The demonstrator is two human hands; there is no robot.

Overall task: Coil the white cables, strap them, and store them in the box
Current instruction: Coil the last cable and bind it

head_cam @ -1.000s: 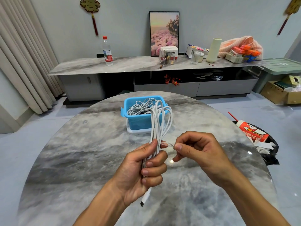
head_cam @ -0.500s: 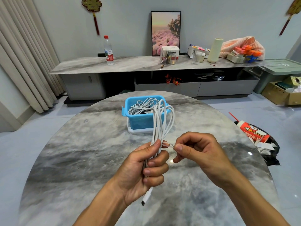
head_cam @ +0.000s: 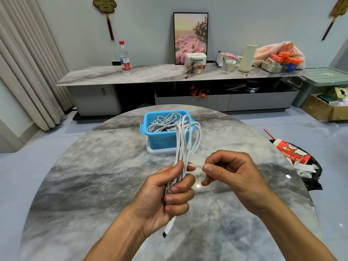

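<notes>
Cable bundle (head_cam: 183,147), white, folded into long loops, was held upright above the table (head_cam: 94,185), its long axis running nearly vertical. Loops rose clear of the left hand (head_cam: 165,194) and stood in front of the box; one plug end (head_cam: 167,229) hung below the fist. Left hand's fingers were curled tight round the lower middle of the bundle, thumb laid along it.

Strap (head_cam: 195,166), thin and pale, translucent, ran sideways from the bundle at the level of the left thumb tip to the right hand (head_cam: 231,176). Right hand pinched the strap's free end between thumb and forefinger, just beside the bundle on its right. Strap therefore lay crosswise to the cable's long axis, and the right hand was the nearer one to carry it round; judged, the strapping was under way and not yet closed.

Box (head_cam: 162,142), blue plastic, open, stood on a white lid (head_cam: 156,151) beyond the hands near the table's far edge. More white cable (head_cam: 162,123) lay loosely heaped inside it.

Table: round, grey marble pattern. Sideboard (head_cam: 150,74) along the far wall carried a bottle (head_cam: 124,58) and sundry clutter.
</notes>
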